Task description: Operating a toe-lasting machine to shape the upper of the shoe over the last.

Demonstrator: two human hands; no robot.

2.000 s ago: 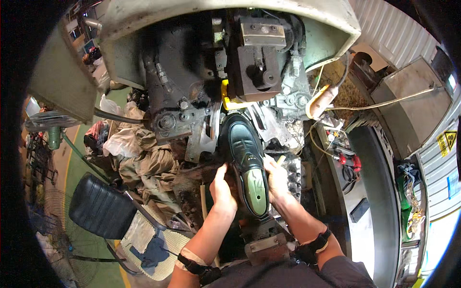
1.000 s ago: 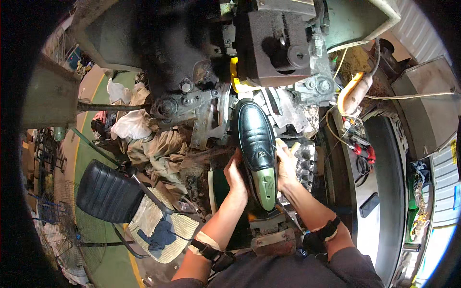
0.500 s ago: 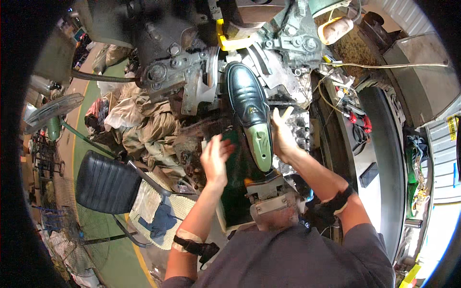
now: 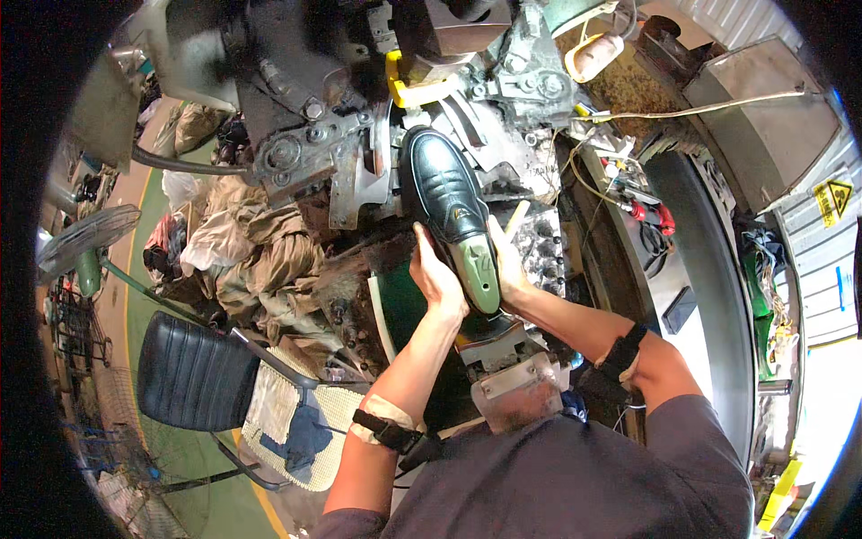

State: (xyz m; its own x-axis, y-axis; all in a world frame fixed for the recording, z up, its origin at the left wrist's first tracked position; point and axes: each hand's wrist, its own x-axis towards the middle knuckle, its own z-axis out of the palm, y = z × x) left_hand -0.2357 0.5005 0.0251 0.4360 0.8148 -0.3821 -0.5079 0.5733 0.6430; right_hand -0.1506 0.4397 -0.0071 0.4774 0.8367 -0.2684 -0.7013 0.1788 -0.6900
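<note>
A dark green-black leather shoe upper [image 4: 446,193] sits on a green last [image 4: 477,274], toe pointing into a large grimy machine [image 4: 359,108]. My left hand [image 4: 437,278] grips the shoe's left side near the heel. My right hand [image 4: 509,269] holds the right side of the heel. The heel rests over a metal support [image 4: 512,382] in front of my chest. A yellow part [image 4: 417,90] of the machine sits just beyond the toe.
A black padded chair [image 4: 193,373] with a cloth on its seat stands at lower left. Crumpled rags and bags [image 4: 256,256] lie left of the machine. Cables and red-handled tools [image 4: 642,211] crowd a bench at right. A fan [image 4: 85,238] stands far left.
My left hand, lifted off the shoe half a second ago, is back on its left side. The view has shifted, and the shoe sits with its toe at the machine.
</note>
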